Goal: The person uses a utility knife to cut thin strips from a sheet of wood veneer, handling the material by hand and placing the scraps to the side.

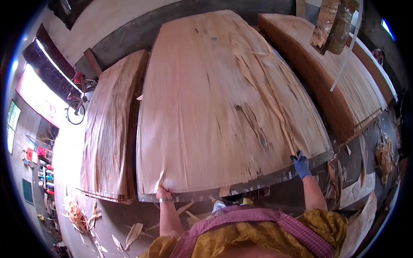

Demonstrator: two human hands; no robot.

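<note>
A broad, pale wood veneer sheet (193, 99) lies across the wide table in front of me, with dark knots and splits on its right half. My left hand (163, 194), bare with a band at the wrist, is closed on its near left edge, where a small flap of veneer stands up. In a blue glove, my right hand (301, 165) pinches the near right part. A long raised fold (275, 101) in the veneer runs from there toward the far end. Some fingertips of both hands are hidden.
Veneer stacks stand on the left (109, 124) and on the right (331, 73), with narrow gaps between them and the table. Veneer scraps (134, 234) litter the floor. A wrapped post (335, 26) hangs at upper right. A bicycle (76, 109) stands by the bright doorway.
</note>
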